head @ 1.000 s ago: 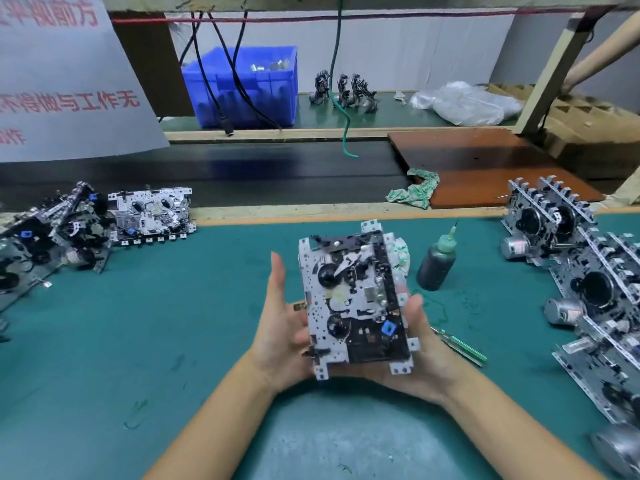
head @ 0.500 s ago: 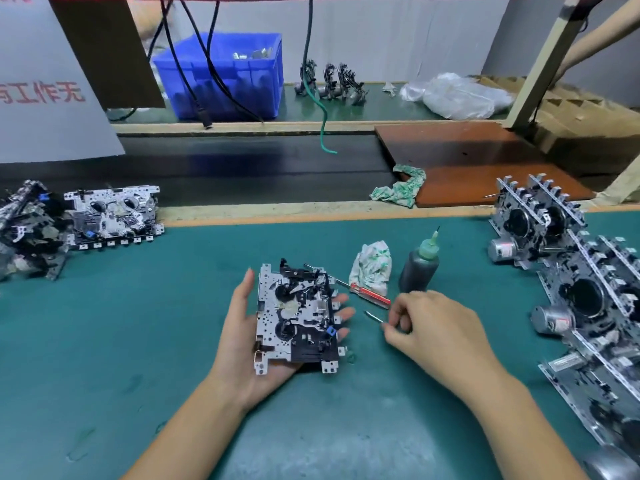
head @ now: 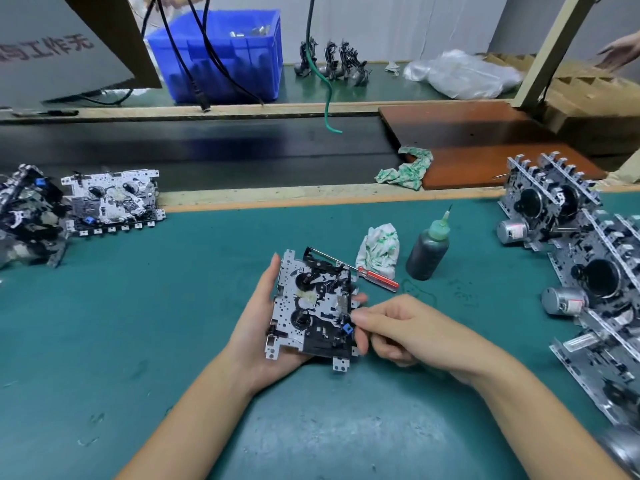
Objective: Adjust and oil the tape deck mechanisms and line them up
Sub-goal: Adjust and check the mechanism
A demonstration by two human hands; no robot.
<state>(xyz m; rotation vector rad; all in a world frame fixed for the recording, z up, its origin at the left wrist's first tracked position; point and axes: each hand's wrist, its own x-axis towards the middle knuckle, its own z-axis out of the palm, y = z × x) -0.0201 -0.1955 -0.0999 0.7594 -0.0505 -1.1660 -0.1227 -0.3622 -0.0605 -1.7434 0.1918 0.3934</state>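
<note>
My left hand [head: 254, 329] cradles a tape deck mechanism [head: 311, 306], a perforated metal plate with two black reels, face up above the green mat [head: 156, 323]. My right hand [head: 408, 330] is closed at the mechanism's right edge, by a small blue part; its fingers pinch a small screwdriver that is almost wholly hidden. A dark oil bottle [head: 427, 252] with a green nozzle stands upright just right of the mechanism. A red-handled screwdriver [head: 377, 278] lies behind the mechanism.
A crumpled cloth [head: 379, 249] sits by the bottle. More mechanisms lie at the left [head: 110, 200] and stand in a row at the right [head: 588, 271]. Beyond the mat run a black belt [head: 207, 147], a brown board [head: 467, 133] and a blue bin [head: 221, 53].
My right hand let go of the mechanism, picked a small screwdriver off the mat and brought it to the mechanism's right edge. My left hand now holds the mechanism alone, lower down.
</note>
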